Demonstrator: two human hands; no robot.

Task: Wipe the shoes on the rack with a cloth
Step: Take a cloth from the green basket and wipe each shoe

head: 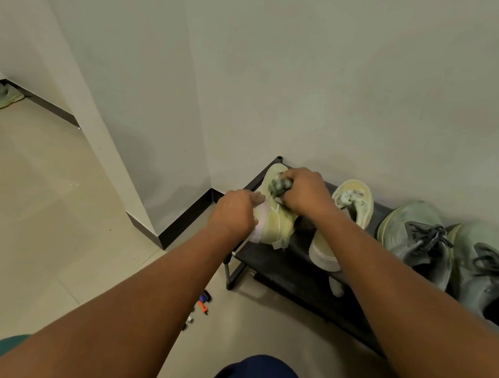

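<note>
Shoes sit on the black rack (280, 263) against the wall; open floor lies left. The left hand (236, 212) grips the yellow shoe (278, 226) at the rack's left edge; the right hand (307, 192) clutches a cloth (278, 186) on top.

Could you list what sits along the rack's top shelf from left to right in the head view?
Yellow shoe being wiped → second yellow shoe → first grey shoe → second grey shoe, cut off by the picture's edge.
</note>
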